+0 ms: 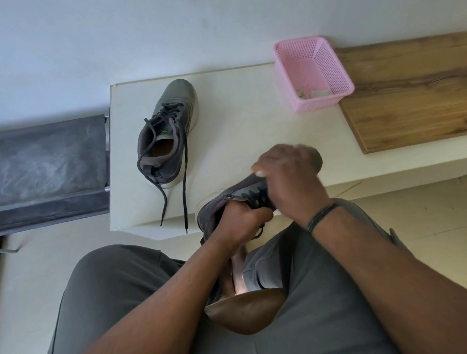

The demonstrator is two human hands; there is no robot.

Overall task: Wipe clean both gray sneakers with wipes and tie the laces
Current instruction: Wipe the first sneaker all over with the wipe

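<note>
At far left a dark panel (pixel 40 164) lies beside the white table (pixel 238 138), edge to edge with it.

Sneaker one (pixel 167 134) stands upright on the table's left part, sole down. Its long axis runs from the near-left to the far-right: heel toward the person, toe toward the wall. Its black laces (pixel 184 179) are untied; two loose ends trail from the heel side toward the near edge of the table, one reaching over that edge.

Sneaker two (pixel 228 201) is held off the table, at its near edge and above the person's lap. Its long axis also runs near-left to far-right, heel collar toward the person, toe away and up under the right hand. It is tilted, upper facing left and up. The toe itself is hidden.

Left hand (pixel 243 220): fingers curled into the collar opening, gripping sneaker two at the heel end.

Right hand (pixel 290 179): curled over the lace and forefoot area of sneaker two, pressing down on it. The hand is motion-blurred. A small pale patch shows at the thumb; whether it is a wipe cannot be told.

A dark band (pixel 321 216) sits on the right wrist.

Pink basket (pixel 326 61): on the table's far right, beside a wooden board (pixel 413 89). Pale scraps (pixel 313 93) lie in its bottom.
</note>
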